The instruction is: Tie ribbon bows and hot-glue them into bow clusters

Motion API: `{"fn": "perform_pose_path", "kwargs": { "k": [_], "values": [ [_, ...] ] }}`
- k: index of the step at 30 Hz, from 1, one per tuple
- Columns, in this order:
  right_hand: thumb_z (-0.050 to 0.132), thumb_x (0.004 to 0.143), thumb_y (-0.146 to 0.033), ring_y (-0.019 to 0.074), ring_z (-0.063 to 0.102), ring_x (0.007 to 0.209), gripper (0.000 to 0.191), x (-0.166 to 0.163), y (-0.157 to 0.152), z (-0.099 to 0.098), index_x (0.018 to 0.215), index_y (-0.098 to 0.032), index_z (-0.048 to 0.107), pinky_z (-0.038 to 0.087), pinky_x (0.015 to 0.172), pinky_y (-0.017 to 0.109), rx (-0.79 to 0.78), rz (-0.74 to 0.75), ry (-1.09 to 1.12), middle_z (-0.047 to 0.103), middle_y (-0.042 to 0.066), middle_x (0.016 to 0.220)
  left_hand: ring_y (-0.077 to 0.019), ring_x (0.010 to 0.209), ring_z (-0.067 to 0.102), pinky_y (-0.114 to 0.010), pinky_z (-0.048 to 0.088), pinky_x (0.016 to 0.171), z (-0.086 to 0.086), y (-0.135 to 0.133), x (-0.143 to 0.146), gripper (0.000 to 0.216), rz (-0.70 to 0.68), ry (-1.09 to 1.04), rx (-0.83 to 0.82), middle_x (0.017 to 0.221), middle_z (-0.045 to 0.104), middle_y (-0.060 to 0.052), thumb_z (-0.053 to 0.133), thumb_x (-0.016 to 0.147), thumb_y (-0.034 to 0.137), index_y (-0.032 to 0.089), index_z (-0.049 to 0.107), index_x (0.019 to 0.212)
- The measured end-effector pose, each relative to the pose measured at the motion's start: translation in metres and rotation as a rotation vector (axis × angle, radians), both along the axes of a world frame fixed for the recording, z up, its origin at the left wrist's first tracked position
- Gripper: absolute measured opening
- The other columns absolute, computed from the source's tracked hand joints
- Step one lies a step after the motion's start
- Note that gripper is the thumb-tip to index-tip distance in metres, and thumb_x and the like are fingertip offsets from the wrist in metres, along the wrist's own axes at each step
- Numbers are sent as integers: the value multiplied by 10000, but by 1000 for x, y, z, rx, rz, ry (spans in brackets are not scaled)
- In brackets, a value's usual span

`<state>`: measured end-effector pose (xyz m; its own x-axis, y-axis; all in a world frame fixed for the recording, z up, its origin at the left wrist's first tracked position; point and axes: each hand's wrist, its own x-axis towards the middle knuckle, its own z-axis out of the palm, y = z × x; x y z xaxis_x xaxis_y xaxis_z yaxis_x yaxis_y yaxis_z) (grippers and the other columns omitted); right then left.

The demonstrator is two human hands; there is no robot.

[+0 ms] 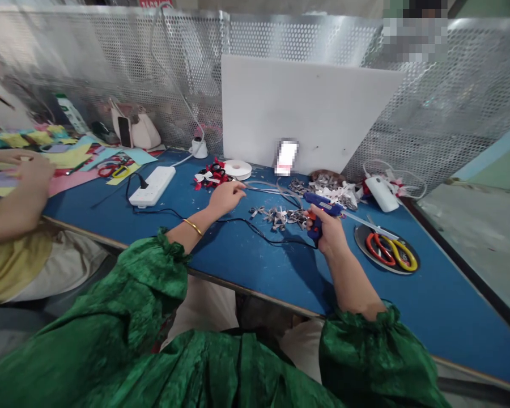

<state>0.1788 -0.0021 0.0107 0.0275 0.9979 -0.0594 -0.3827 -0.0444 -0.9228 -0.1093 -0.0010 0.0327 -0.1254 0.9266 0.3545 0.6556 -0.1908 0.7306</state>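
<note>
My right hand [330,229] is wrapped round the grip of a blue hot glue gun [321,204], its nozzle pointing left and a clear glue stick [372,225] sticking out behind. My left hand [226,198], bent at the fingers with the tips close together, hovers left of the gun. What those fingertips hold, if anything, is too small to make out. Thin curved bands [270,188] lie just right of the fingertips. Small grey ribbon bows [278,218] are heaped between my hands. Behind the left hand sit red, black and white bows [212,174] and a white ribbon roll [238,169].
Red-and-yellow-handled scissors [391,252] rest on a dark round plate [361,241] at right. White bows [335,192] lie before a white board [310,113] with a phone [286,157]. The gun's black cord [255,229] crosses the blue table. A power strip [153,186] and a co-worker's hands [34,167] are left.
</note>
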Motion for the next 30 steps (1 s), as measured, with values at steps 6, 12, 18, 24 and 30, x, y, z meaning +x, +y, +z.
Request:
{"fn": "perform_pose_path", "kwargs": {
  "k": [6, 12, 18, 24, 30],
  "values": [
    [844, 565, -366, 58, 491, 436, 322, 0, -3, 4, 695, -156, 637, 379, 362, 172, -11, 8, 6, 678, 7, 648, -179, 627, 562, -251, 374, 600, -25, 29, 20, 94, -51, 160, -257, 617, 656, -33, 782, 593, 286, 229, 710, 572],
    [822, 620, -373, 64, 495, 450, 291, -6, -13, 8, 719, -161, 648, 381, 383, 188, 9, 40, -19, 681, 14, 679, -160, 607, 538, -238, 349, 576, -39, 36, 22, 150, -87, 150, -323, 585, 624, -12, 804, 520, 253, 218, 658, 526],
    [790, 692, -402, 71, 484, 440, 272, -15, -30, 12, 744, -167, 664, 358, 389, 196, 38, 61, -147, 646, 13, 611, -167, 611, 615, -243, 404, 576, -36, 24, 32, 187, -172, -263, -317, 614, 653, -25, 767, 624, 276, 183, 616, 684],
    [712, 790, -449, 94, 462, 445, 267, -24, -50, 13, 716, -194, 685, 351, 402, 215, 112, 80, -361, 558, 1, 495, -150, 594, 655, -239, 429, 558, -14, -2, 44, 265, -230, -707, -409, 707, 703, -52, 776, 658, 272, 154, 686, 878],
    [725, 752, -487, 116, 457, 436, 255, -31, -62, 18, 717, -236, 699, 389, 402, 250, 122, 98, -564, 555, 5, 489, -120, 541, 585, -238, 410, 516, -4, -14, 49, 113, -310, -711, -408, 638, 670, -45, 739, 712, 247, 169, 759, 791]
  ]
}}
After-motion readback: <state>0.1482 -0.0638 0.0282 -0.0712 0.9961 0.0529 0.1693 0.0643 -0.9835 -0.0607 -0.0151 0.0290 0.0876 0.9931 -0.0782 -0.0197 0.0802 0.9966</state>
